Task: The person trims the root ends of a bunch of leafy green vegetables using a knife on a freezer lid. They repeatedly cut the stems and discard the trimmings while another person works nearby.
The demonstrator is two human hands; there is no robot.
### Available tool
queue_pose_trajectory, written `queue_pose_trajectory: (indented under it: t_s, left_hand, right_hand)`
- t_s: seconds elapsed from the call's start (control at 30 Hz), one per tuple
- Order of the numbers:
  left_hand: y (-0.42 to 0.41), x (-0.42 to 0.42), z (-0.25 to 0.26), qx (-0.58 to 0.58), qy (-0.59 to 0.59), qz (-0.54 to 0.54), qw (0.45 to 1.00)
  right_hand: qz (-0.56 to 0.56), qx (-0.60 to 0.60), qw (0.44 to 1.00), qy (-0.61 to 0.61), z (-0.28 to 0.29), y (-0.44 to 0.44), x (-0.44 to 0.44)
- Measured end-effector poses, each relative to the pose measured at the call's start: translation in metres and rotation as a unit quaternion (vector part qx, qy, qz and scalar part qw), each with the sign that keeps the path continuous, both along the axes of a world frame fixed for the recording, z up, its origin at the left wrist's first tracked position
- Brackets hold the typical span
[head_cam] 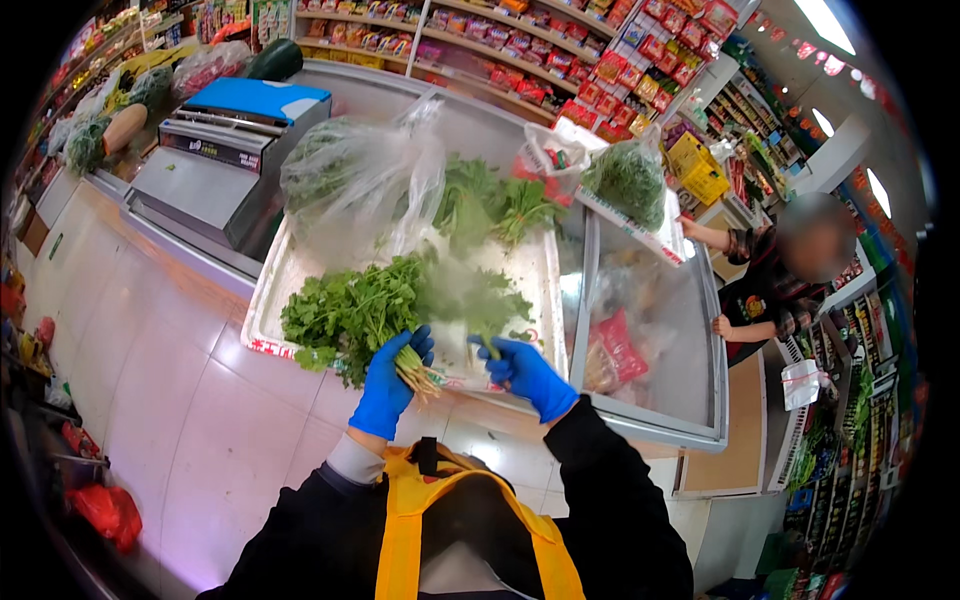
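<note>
My left hand (pixel 391 381), in a blue glove, grips a leafy bunch of cilantro (pixel 360 304) by its pale, rooted stem ends. The leaves spread up and to the left over the near side of a white foam tray (pixel 262 300). My right hand (pixel 529 373), also gloved in blue, pinches the stems of a smaller green sprig (pixel 487 341), whose leaves look blurred. More loose leafy greens (pixel 487 199) lie at the tray's far side. A clear plastic bag of greens (pixel 360 165) rests at the tray's far left.
A food wrapping machine (pixel 217 165) stands left of the tray. Beneath the tray is a glass-topped chest freezer (pixel 660 352), with a red packet (pixel 619 345) visible inside. At right, a person (pixel 765 277) rests a hand on its edge beside bagged greens (pixel 630 184).
</note>
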State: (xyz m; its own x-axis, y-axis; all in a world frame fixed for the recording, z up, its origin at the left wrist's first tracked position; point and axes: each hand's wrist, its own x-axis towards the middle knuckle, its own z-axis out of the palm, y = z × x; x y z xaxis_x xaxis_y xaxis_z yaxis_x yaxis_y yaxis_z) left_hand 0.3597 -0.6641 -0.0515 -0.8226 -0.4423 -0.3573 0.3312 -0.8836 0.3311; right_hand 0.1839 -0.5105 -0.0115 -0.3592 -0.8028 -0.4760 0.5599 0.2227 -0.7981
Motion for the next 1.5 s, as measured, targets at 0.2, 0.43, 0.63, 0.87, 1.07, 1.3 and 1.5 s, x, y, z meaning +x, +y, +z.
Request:
queue_pose_trajectory:
  t_s: [0.2,0.43,0.63,0.87,1.07,1.3,1.5]
  left_hand:
    - [0.009,0.011,-0.006,-0.056,-0.003,0.033,0.998]
    - [-0.009,0.010,0.024,0.058,-0.018,0.038,0.997]
    - [0.001,0.010,0.027,0.076,-0.047,0.048,0.995]
    - [-0.001,0.015,0.031,0.063,-0.045,0.075,0.994]
    - [-0.006,0.009,-0.001,0.004,-0.047,0.055,0.997]
    - [-0.004,0.009,0.012,0.026,-0.009,0.087,0.996]
    - [-0.001,0.009,0.006,0.023,-0.017,0.086,0.996]
  right_hand:
    - [-0.039,-0.049,0.971,0.231,0.045,-0.025,0.085]
    - [-0.116,0.049,0.738,0.663,0.059,-0.023,-0.049]
    - [0.143,0.209,0.592,0.765,-0.022,-0.023,-0.006]
    - [0.136,0.180,0.795,0.563,0.059,-0.058,-0.055]
    - [-0.012,0.078,0.646,0.759,0.186,-0.072,-0.114]
    - [-0.089,0.051,0.696,0.711,0.231,-0.073,-0.124]
    - [-0.142,0.023,0.741,0.656,0.229,-0.062,-0.115]
